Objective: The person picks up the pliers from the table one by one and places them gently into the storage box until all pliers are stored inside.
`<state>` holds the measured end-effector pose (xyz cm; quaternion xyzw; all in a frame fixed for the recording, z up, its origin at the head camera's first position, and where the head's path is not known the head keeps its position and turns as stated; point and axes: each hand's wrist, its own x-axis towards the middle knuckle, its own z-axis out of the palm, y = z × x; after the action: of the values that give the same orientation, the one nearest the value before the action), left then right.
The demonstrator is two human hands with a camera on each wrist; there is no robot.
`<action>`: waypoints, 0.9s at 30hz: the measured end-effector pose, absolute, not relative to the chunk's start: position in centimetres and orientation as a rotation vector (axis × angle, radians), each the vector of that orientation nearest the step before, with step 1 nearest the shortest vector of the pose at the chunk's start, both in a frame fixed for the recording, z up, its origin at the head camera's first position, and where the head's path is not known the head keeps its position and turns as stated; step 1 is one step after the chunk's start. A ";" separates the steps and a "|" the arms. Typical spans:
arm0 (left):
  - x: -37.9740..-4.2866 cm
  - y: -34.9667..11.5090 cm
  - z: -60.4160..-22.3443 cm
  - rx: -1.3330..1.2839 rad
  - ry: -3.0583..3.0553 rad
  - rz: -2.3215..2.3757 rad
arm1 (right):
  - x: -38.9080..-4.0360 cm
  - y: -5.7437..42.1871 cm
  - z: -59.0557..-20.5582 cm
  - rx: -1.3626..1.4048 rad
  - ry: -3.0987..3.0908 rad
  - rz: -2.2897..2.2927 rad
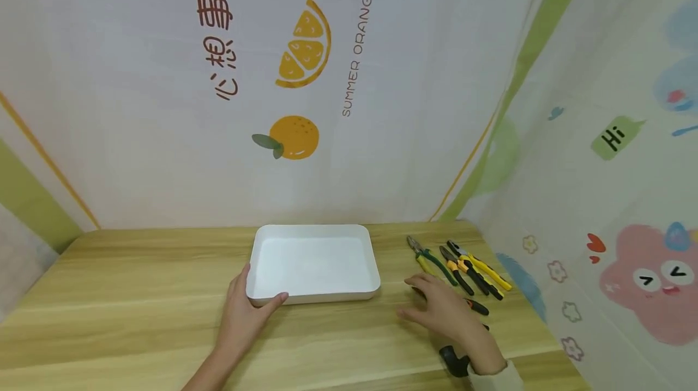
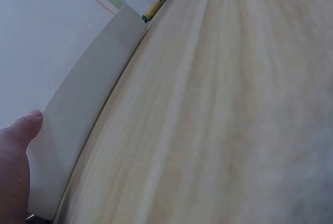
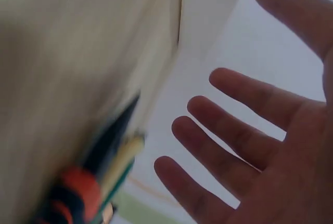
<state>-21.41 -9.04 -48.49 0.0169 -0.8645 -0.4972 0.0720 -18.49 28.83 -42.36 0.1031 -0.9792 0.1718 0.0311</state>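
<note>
Printed walls (image 1: pixel 436 76) enclose a wood-grain table (image 1: pixel 136 282). At its back edge sits a white rectangular tray (image 1: pixel 313 267), near-left corner gripped by the left hand (image 1: pixel 245 309). A strip of wood separates the tray from the right hand (image 1: pixel 443 309), fingers spread, partly covering an orange-and-black handle (image 1: pixel 478 307) near green-handled pliers (image 1: pixel 442 267).

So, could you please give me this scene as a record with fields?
left hand: holds white rectangular tray by near left corner
right hand: open, holding nothing, right of tray
right side: green-handled pliers, orange-and-black-handled pliers, yellow-handled pliers
partly hidden: black object near right sleeve
surface: wood-grain table
backdrop: printed oranges
</note>
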 end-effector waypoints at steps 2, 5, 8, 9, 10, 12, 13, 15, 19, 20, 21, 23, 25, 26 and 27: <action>-21.4 -9.2 -48.5 0.066 -2.596 -1.485 | -18.8 29.6 -41.9 0.301 -3.032 0.474; -21.4 -9.4 -48.5 0.072 -2.588 -1.474 | -18.9 30.8 -41.3 0.283 -3.039 0.405; -21.5 -9.4 -48.7 0.064 -2.586 -1.469 | -18.6 32.2 -40.7 0.247 -3.082 0.350; -21.5 -9.3 -48.7 0.061 -2.586 -1.471 | -18.4 32.7 -40.6 0.236 -3.101 0.345; -21.5 -9.3 -48.7 0.060 -2.586 -1.471 | -18.3 33.2 -40.4 0.223 -3.121 0.339; -21.4 -9.2 -48.7 0.059 -2.585 -1.477 | -18.1 34.1 -40.0 0.213 -3.151 0.345; -21.4 -9.3 -48.8 0.060 -2.586 -1.477 | -18.0 34.6 -40.0 0.208 -3.166 0.363; -21.3 -9.3 -48.7 0.063 -2.587 -1.480 | -17.8 35.4 -39.8 0.201 -3.201 0.407; -21.3 -9.3 -48.7 0.066 -2.599 -1.487 | -17.9 36.4 -39.7 0.140 -3.287 0.490; -21.2 -9.3 -48.7 0.067 -2.598 -1.489 | -18.0 36.5 -39.7 0.130 -3.308 0.506; -21.2 -9.3 -48.7 0.069 -2.599 -1.489 | -18.0 36.5 -39.8 0.123 -3.324 0.519; -21.2 -9.4 -48.8 0.069 -2.596 -1.488 | -18.2 36.5 -40.0 0.113 -3.340 0.543; -21.2 -9.4 -48.8 0.068 -2.596 -1.483 | -18.4 36.5 -40.4 0.116 -3.350 0.564; -21.2 -9.4 -48.8 0.068 -2.598 -1.482 | -18.5 36.5 -40.6 0.115 -3.354 0.568; -21.3 -9.4 -48.7 0.070 -2.601 -1.481 | -18.7 36.6 -40.9 0.114 -3.355 0.570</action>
<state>-21.26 -9.37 -48.73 0.0235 -0.8664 -0.4932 0.0738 -18.67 36.57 -40.87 0.0332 -0.9768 0.1661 -0.1313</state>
